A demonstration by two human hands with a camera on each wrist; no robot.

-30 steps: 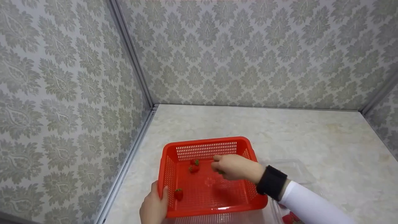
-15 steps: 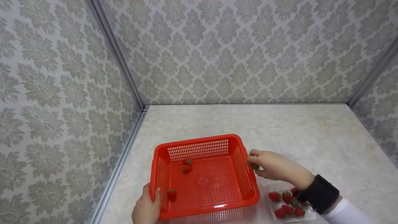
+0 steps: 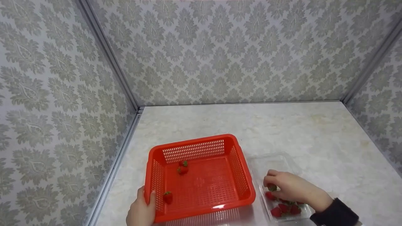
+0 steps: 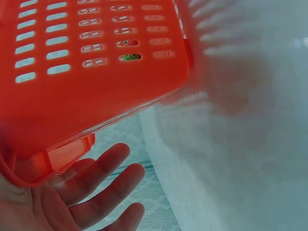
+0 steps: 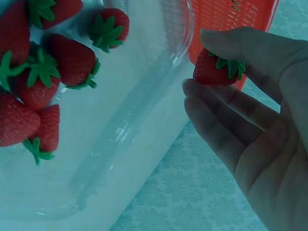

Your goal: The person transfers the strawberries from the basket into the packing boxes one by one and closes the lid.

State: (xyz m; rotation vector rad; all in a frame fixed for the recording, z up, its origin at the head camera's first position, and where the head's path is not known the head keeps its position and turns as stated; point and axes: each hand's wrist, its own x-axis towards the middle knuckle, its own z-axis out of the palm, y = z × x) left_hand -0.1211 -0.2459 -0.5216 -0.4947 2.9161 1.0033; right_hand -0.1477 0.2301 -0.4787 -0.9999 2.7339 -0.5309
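Basket (image 3: 204,188) held by left hand (image 3: 142,207); strawberry (image 5: 211,72) pinched by right hand (image 3: 292,186), likely being set in tray (image 5: 106,86); gentle release needed.

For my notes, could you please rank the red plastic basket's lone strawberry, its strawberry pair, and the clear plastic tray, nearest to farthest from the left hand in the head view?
1. Lone strawberry: front left in basket.
2. Strawberry pair: back left.
3. Clear tray: right of basket.
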